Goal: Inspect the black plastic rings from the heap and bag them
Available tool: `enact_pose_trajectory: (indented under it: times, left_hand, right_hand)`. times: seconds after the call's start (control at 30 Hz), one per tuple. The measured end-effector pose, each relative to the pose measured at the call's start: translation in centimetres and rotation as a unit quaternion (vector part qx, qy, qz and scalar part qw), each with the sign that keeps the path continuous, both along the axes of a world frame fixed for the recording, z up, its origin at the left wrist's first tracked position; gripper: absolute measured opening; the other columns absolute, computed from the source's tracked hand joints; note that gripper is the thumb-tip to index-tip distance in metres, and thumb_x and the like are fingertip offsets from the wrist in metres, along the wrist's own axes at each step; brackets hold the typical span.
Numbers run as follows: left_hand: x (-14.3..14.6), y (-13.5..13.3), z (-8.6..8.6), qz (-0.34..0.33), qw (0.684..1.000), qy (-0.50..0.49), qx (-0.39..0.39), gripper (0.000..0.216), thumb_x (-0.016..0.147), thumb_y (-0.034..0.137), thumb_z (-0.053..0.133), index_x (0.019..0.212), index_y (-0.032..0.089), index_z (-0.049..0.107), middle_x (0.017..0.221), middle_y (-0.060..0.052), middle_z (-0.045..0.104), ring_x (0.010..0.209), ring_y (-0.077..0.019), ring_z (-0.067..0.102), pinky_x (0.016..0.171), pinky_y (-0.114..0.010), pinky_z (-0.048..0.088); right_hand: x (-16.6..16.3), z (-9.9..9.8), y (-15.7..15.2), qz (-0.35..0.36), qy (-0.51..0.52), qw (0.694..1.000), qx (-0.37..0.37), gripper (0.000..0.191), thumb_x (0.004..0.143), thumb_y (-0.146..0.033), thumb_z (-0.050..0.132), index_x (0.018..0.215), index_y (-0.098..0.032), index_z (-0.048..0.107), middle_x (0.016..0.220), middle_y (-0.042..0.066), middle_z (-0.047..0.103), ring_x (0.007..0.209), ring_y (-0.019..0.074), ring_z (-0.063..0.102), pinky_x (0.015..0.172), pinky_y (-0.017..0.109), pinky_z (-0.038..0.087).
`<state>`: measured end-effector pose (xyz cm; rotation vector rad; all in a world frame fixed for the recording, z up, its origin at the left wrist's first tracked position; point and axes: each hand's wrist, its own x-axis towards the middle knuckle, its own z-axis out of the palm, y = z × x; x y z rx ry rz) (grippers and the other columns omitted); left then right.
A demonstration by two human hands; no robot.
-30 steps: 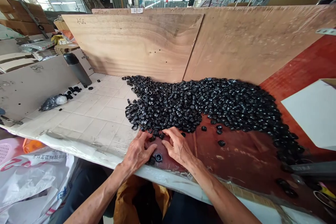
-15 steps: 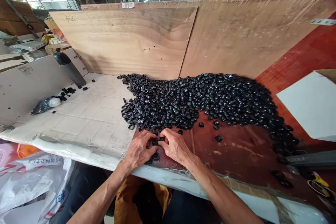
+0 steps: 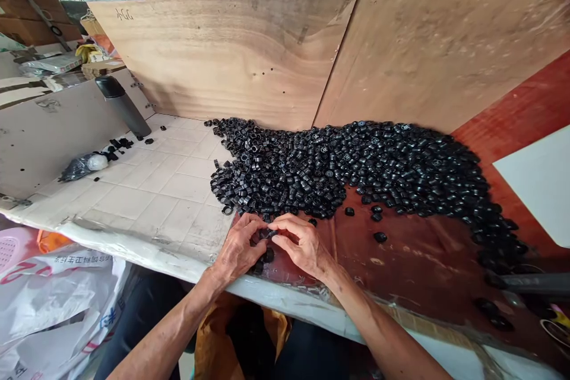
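Both hands meet over the near edge of the reddish-brown sheet, in front of a wide heap of small black round plastic parts point(image 3: 285, 169). My left hand point(image 3: 240, 244) has its thumb and fingers closed around a small black plastic part point(image 3: 266, 234). My right hand point(image 3: 303, 243) pinches at the same spot from the other side, its fingertips on that part. Fingers partly hide the part, so its exact shape is unclear. Below my left fingers lie a few more black parts point(image 3: 267, 255), close to the thumb.
A grey bottle point(image 3: 124, 108) leans at the left side board. Near it lies a dark plastic bag point(image 3: 79, 166) beside scattered black pieces. A wooden board point(image 3: 231, 53) closes off the back. At the right are a white box point(image 3: 538, 181) and a dark metal bar point(image 3: 534, 281).
The view has tilted down slightly and turned left. My fingertips have come closer together around the black part, which before showed between them more openly.
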<state>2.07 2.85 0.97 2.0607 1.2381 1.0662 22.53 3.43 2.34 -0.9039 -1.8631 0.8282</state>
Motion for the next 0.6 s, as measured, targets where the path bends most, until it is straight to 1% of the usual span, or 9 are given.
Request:
enact_pose_trajectory:
  times: [0.1,0.17,0.23,0.3,0.4,0.53,0.6]
  left_hand:
    - [-0.18,-0.05,0.11,-0.006,1.000,-0.020,-0.020,0.030,0.087,0.011,0.066,0.114,0.023,0.071,0.100,-0.003,0.068,0.078,-0.0151,0.063,0.069,-0.028,0.053]
    - [-0.30,-0.19,0.01,-0.004,0.998,-0.035,-0.047,0.029,0.088,0.015,0.067,0.115,0.023,0.069,0.097,-0.002,0.068,0.074,-0.0140,0.062,0.066,-0.026,0.052]
    - [-0.42,-0.38,-0.18,-0.007,0.996,-0.052,-0.075,0.028,0.089,0.017,0.068,0.116,0.023,0.067,0.098,-0.002,0.068,0.077,-0.0148,0.064,0.068,-0.026,0.054]
    - [-0.54,-0.53,-0.33,-0.013,0.994,-0.060,-0.087,0.025,0.089,0.018,0.068,0.114,0.024,0.066,0.102,-0.002,0.070,0.085,-0.0166,0.068,0.074,-0.028,0.056]
    - [-0.64,-0.56,-0.22,-0.018,0.996,-0.055,-0.071,0.023,0.090,0.018,0.068,0.112,0.024,0.066,0.109,-0.004,0.070,0.096,-0.0193,0.070,0.083,-0.031,0.058]
    - [-0.62,-0.40,0.26,-0.026,0.998,-0.054,-0.019,0.022,0.090,0.014,0.068,0.110,0.024,0.068,0.108,-0.005,0.070,0.104,-0.0210,0.069,0.093,-0.035,0.058]
    - [-0.62,-0.35,0.23,-0.029,0.997,-0.065,-0.012,0.022,0.090,0.014,0.069,0.110,0.025,0.070,0.110,-0.006,0.071,0.108,-0.0219,0.069,0.097,-0.037,0.058]
  right_hand:
    - [-0.03,-0.16,-0.03,-0.023,0.015,1.000,-0.009,0.014,0.091,-0.015,0.066,0.101,-0.022,0.073,0.098,0.005,0.073,0.080,0.0186,0.070,0.073,0.030,0.058]
    - [-0.09,-0.18,-0.06,-0.036,0.024,0.999,-0.017,0.012,0.090,-0.017,0.068,0.099,-0.022,0.071,0.096,0.004,0.072,0.074,0.0175,0.067,0.068,0.029,0.057]
    - [-0.14,-0.17,-0.09,-0.039,0.026,0.999,-0.021,0.009,0.090,-0.019,0.069,0.097,-0.023,0.071,0.095,0.004,0.071,0.074,0.0176,0.067,0.068,0.029,0.057]
    - [-0.14,-0.16,-0.09,-0.036,0.023,0.999,-0.023,0.006,0.090,-0.020,0.069,0.095,-0.023,0.071,0.094,0.004,0.071,0.074,0.0177,0.067,0.067,0.028,0.057]
    - [-0.09,-0.18,-0.08,-0.038,0.021,0.999,-0.029,0.004,0.091,-0.023,0.071,0.094,-0.023,0.072,0.091,0.004,0.072,0.073,0.0178,0.067,0.067,0.028,0.057]
    - [-0.04,-0.19,-0.08,-0.040,0.021,0.999,-0.031,0.004,0.092,-0.025,0.071,0.094,-0.023,0.073,0.091,0.004,0.073,0.074,0.0182,0.067,0.067,0.028,0.055]
    - [-0.06,-0.20,-0.07,-0.040,0.024,0.999,-0.026,0.004,0.092,-0.025,0.071,0.093,-0.023,0.073,0.092,0.004,0.073,0.074,0.0182,0.067,0.068,0.029,0.055]
